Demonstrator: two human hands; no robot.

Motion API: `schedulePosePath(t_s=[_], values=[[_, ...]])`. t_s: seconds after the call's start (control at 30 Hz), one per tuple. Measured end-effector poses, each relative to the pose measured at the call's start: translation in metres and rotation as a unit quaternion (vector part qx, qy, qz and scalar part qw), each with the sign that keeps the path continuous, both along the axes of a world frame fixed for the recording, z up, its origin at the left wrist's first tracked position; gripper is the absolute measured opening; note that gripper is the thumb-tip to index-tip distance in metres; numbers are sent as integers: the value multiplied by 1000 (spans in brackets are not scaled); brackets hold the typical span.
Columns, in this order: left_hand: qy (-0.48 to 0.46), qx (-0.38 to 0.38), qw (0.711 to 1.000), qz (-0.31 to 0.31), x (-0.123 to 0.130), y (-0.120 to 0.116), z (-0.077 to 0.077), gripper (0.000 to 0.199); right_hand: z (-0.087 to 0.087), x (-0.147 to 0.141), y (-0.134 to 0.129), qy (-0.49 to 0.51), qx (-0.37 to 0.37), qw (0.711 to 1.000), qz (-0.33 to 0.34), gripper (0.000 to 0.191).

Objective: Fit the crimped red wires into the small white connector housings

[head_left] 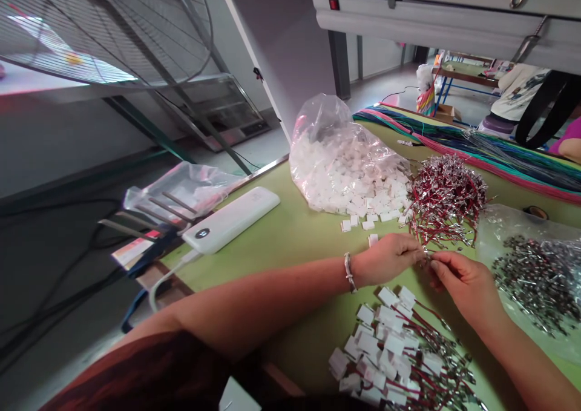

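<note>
My left hand (391,258), with a bracelet at its wrist, has its fingers closed in a pinch. My right hand (467,281) meets it fingertip to fingertip, also pinching. Small metallic bits show between the fingertips, too small to make out. Just behind both hands lies a heap of short red wires with metal ends (447,193). A single white connector (373,240) sits beside my left hand. Nearer my body is a pile of white connectors with red wires (385,344). A clear bag of white connectors (345,163) lies open behind my left hand.
A clear bag of small metal parts (540,278) lies at the right of the green table (290,235). Long coloured wires (476,144) run along the back. A white power bank (233,219) with a cable is at the left edge. A fan (109,29) and a seated person (520,96) are beyond.
</note>
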State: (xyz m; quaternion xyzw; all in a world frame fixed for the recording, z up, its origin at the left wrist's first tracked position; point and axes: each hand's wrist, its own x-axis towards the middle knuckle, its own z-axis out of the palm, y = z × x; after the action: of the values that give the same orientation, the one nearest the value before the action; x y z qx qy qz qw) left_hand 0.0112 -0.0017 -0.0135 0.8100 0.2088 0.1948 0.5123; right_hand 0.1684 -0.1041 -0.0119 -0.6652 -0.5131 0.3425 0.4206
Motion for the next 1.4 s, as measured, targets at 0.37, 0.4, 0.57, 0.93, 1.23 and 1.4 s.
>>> schedulePosePath(t_s=[0.37,0.4,0.57,0.93,1.23,1.4], values=[[18,18,999,-37,-4,1,-1,26,-2,8,0,-36,22,998,37,21],[22,50,998,-39,-5,1,-2,27,-2,10,-1,-70,27,996,49,20],[30,239,965,-104,-8,-2,-3,23,2,8,-8,-67,-56,989,119,23],[70,217,963,144,-30,39,39,26,5,32,-3,-320,-34,932,165,21],[246,150,942,170,-40,41,19,36,-1,7,-5,-492,25,858,146,17],[293,174,932,123,-32,36,16,16,-10,-17,3,-488,42,860,143,17]])
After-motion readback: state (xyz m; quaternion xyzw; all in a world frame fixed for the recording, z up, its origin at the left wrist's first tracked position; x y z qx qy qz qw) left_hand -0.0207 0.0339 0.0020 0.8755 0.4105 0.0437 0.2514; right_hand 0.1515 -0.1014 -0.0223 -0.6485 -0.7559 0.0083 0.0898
